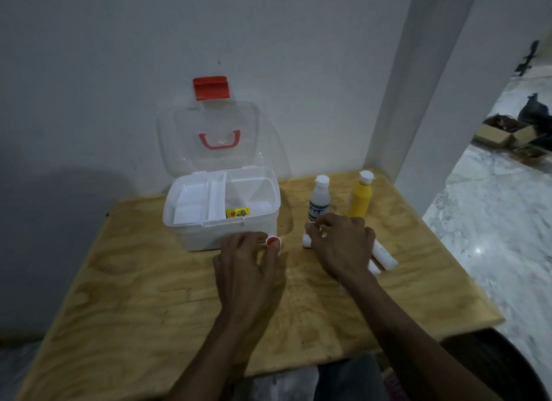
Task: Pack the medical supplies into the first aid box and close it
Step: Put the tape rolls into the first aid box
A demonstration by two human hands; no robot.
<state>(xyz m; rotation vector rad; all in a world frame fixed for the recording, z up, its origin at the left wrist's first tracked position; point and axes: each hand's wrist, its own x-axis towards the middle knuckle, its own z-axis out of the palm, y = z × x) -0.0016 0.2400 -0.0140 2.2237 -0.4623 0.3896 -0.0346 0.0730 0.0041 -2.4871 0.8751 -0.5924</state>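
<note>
table (125, 296): bare plywood top set against a white wall (89, 72).
first aid box (209, 221): translucent white, standing at the back left of the table, its clear lid (209, 131) raised against the wall with the red latch (211, 88) at the top; a divided tray sits inside and a small yellow packet (237, 212) lies in it.
left hand (248, 269): palm down just in front of the box, fingers curled, pinching a small red-centred cap (273, 241) at the fingertips.
clear bottle (319, 199): upright, white cap, right of the box.
right hand (340, 245): palm down over the white rolls (385, 255) lying on the table, covering most of them; fingertips pinch something small and white, too small to identify.
yellow bottle (360, 196): upright, just beside the clear one, behind the right hand.
cardboard boxes (504, 134): on the floor, far right.
</note>
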